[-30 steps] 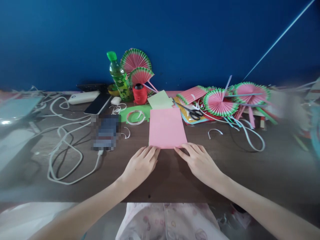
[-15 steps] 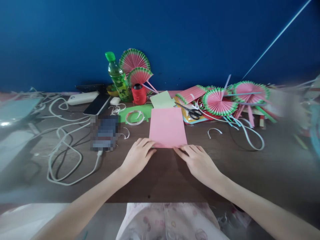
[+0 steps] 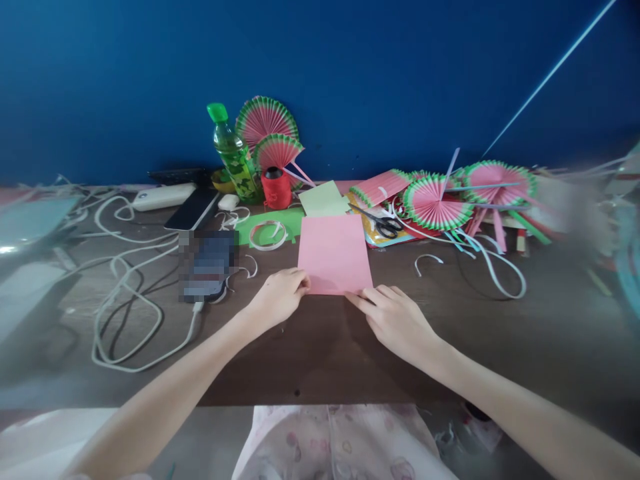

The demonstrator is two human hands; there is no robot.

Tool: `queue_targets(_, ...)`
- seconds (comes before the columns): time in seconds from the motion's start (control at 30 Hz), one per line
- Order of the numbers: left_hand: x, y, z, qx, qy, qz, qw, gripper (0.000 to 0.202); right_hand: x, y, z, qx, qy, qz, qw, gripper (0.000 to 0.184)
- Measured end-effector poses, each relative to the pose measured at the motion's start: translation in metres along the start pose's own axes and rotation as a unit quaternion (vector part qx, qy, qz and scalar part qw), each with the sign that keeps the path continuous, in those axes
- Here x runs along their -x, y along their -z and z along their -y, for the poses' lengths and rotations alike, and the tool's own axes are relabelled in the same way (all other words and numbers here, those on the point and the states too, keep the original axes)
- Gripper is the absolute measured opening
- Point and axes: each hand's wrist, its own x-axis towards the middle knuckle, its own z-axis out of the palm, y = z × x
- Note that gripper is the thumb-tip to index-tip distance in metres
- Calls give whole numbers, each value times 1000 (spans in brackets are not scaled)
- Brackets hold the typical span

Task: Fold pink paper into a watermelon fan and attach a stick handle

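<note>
Both hands [image 3: 277, 293] at the near edge of a sheet of pink paper [image 3: 335, 253]

The pink paper lay flat on the brown desk [image 3: 330, 353], straight in front of the person. The left hand was at its near left corner, with its fingers [image 3: 303, 283] curled in and narrow; whether they pinched the paper could not be made out. The right hand [image 3: 400, 323] was at the near right corner, its fingers [image 3: 364, 300] stretched forward and close together on the near edge; a grip there could not be made out either.

Just beyond the far edge lay a light green paper [image 3: 325, 197]. To its left stood a red container [image 3: 277, 191] and a green bottle [image 3: 235, 167], with a pleated paper fan [image 3: 267, 120] upright behind them near the blue wall [image 3: 350, 80]. A round coil [image 3: 270, 249] rested on a bright green sheet [image 3: 287, 217]. Right of the pink paper were black-handled scissors [image 3: 387, 228], and farther right a pink round fan [image 3: 440, 203] with a green rim. At the left, a white cable [image 3: 120, 367] ran in loops to a phone [image 3: 210, 263] whose screen was blurred.
</note>
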Motion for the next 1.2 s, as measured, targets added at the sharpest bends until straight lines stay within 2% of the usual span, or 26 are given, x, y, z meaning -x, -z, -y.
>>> queue_targets(0.13, 1, -4, 1, -15, -34, -6, 999, 13, 0, 0, 1, 11, 6, -5, 1000, 41)
queue_targets(0.23, 8, -9, 0, -97, -72, -61, 991, 18, 2, -3, 0, -3, -6, -18, 1000, 38)
queue_targets(0.33, 15, -15, -3, -190, -166, -98, 963, 28, 2, -6, -6, -58, -22, -38, 997, 33)
queue_targets(0.43, 18, -23, -5, -212, -255, -115, 936, 31, 0, -7, -15, -168, -31, -83, 982, 27)
queue_targets(0.57, 20, -31, -7, -219, -243, -145, 934, 31, -2, -10, -26, -226, -51, -135, 963, 20)
queue_targets(0.7, 23, -33, -8, -210, -228, -128, 942, 35, -1, -15, -32, -221, -26, -149, 964, 19)
queue_targets(1.0, 24, -31, -10, -185, -217, -94, 954, 40, 1, -16, -31, -189, -35, -141, 971, 20)
queue_targets(1.2, 27, -33, -16, -189, -199, -91, 957, 42, 5, -15, -29, -122, -9, -117, 986, 25)
